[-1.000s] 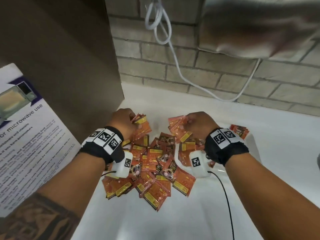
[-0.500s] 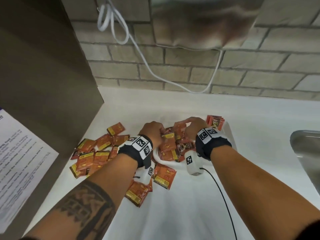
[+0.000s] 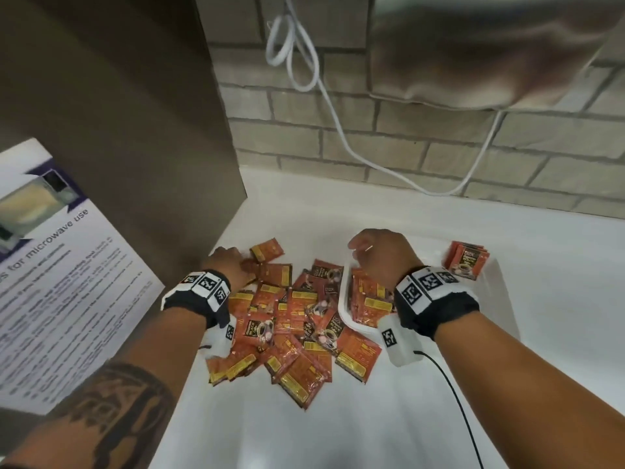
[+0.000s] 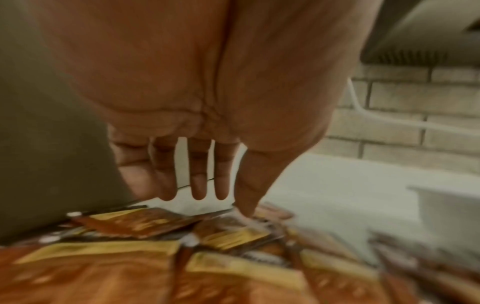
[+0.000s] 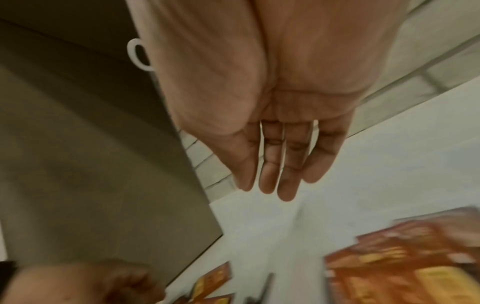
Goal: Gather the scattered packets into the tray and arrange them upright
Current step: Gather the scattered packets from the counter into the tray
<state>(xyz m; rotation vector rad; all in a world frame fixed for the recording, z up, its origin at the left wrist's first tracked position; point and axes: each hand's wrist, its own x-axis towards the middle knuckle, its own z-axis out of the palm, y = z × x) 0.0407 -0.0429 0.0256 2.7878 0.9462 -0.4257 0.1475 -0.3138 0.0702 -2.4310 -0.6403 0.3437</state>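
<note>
Left hand: the left hand (image 3: 226,265) is over the far left edge of the heap, fingers (image 4: 197,185) straight and slightly spread, holding nothing — the thumb tip touches a packet.
Right hand: the right hand (image 3: 382,255) is above the left end of the tray, fingers (image 5: 270,164) extended and close together, holding nothing.
Scattered packets: a loose heap of orange coffee packets (image 3: 287,319) lies flat and overlapping on the white surface (image 3: 304,428), between the two wrists, just left of the tray.
Tray: a white tray (image 3: 504,299) sits on the surface to the right of the heap — its left part is under the right hand.
Packets in tray: a bunch of orange packets (image 3: 368,302) sits in the left part; whether they stand upright is hard to tell. A small upright stack (image 3: 466,262) stands at the far right end.
Surroundings: a brick wall (image 3: 406,140) with a white cable (image 3: 331,106), a brown panel (image 3: 135,130) on the left, and a microwave-use notice (image 3: 50,265).
</note>
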